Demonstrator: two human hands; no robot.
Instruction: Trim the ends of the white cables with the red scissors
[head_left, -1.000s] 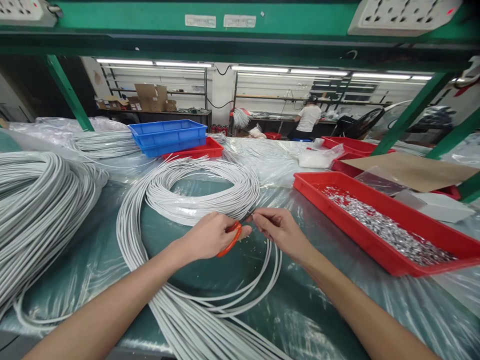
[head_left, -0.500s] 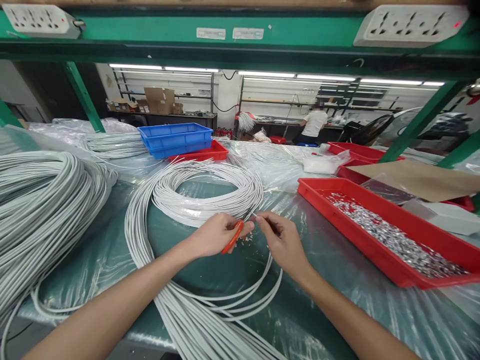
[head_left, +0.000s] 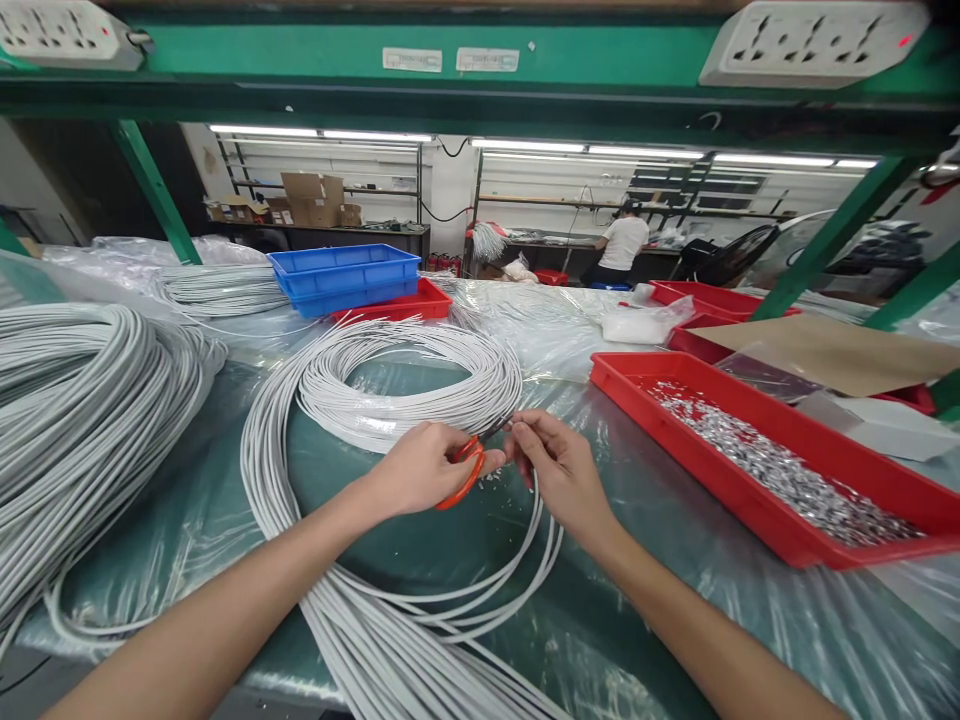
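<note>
My left hand (head_left: 429,466) is closed around the orange handles of a pair of scissors (head_left: 466,478), whose dark blades point up and right toward my other hand. My right hand (head_left: 559,468) pinches the end of a white cable (head_left: 537,510) close to the blade tips. From that hand a few cables curve down and left into a long loose bundle (head_left: 390,640). Behind my hands lies a coil of white cable (head_left: 420,405). Small pale scraps (head_left: 491,482) lie on the table under the scissors. My fingers partly hide the cable end.
To the right, a red tray (head_left: 750,490) holds many small shiny metal pieces. A big cable coil (head_left: 97,430) fills the left side. Blue trays (head_left: 345,280) stand at the back. A green shelf beam (head_left: 315,50) crosses overhead. A person (head_left: 624,245) is far off.
The scissor blades now show more plainly beside my right fingertips, and the cable end sticks out less. Both hands stay close together; the whole view has shifted slightly.
</note>
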